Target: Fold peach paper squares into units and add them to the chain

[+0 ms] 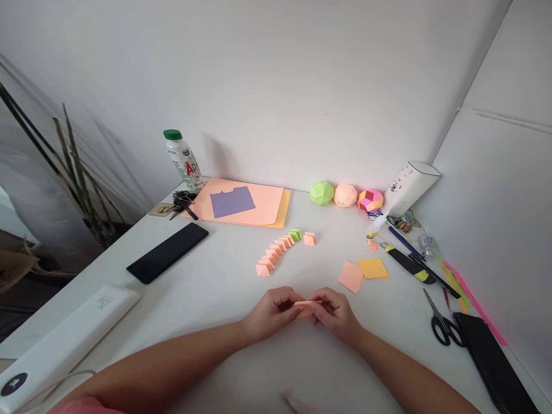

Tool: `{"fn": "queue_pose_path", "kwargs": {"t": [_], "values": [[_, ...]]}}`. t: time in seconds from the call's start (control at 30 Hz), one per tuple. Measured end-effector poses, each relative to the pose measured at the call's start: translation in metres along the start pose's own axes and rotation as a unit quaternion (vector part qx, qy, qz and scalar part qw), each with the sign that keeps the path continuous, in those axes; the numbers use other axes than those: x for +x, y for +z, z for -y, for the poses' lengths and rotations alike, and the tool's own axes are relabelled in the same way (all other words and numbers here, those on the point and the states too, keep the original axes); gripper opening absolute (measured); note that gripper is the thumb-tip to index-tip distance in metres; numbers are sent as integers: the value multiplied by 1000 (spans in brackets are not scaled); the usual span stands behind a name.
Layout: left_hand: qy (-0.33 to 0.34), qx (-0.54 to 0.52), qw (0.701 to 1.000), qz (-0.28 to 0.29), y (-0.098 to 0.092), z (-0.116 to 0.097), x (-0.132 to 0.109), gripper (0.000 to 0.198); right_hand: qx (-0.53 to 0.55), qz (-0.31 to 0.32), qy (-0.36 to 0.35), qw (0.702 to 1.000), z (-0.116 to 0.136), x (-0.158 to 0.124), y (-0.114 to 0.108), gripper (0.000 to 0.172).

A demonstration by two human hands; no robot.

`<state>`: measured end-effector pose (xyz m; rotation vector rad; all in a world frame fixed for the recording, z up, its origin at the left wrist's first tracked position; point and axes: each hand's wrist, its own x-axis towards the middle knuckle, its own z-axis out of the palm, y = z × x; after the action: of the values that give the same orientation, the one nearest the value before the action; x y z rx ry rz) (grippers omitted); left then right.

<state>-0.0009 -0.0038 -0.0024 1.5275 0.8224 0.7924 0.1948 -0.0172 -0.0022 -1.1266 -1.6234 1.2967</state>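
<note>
seemingly midway: left hand (271,313) and right hand (338,316) pinch a peach paper (307,303) in grip, folded pieces (276,253) lined up, 2 flat squares (351,276) unfolded.

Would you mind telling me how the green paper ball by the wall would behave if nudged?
The green paper ball is probably very light, since it looks like folded paper. Its flat facets should stop it rolling far. It would likely crush if squeezed.

Bottle (184,164), just left of the paper stack (265,201): big letters "AD" on the label, smaller print unreadable. White bar (64,339), well left of the stack: marks illegible.
</note>
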Motion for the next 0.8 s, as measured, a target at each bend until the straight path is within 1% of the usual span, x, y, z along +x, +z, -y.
{"fn": "queue_pose_path", "kwargs": {"t": [0.13,0.3,0.4,0.57,0.8], "values": [[-3,-25,1000,3,1,1,0,28,3,14,-18,1000,-3,1,1,19],[-28,-107,994,-9,2,4,0,25,12,9,-4,1000,-1,0,0,19],[-43,-130,990,-22,3,5,0,22,11,11,10,1000,0,0,0,21],[-52,-125,990,-30,3,5,-1,22,5,13,23,1000,1,0,0,25],[-53,-93,994,-32,3,2,-1,24,19,19,29,999,3,1,-1,21]]}}
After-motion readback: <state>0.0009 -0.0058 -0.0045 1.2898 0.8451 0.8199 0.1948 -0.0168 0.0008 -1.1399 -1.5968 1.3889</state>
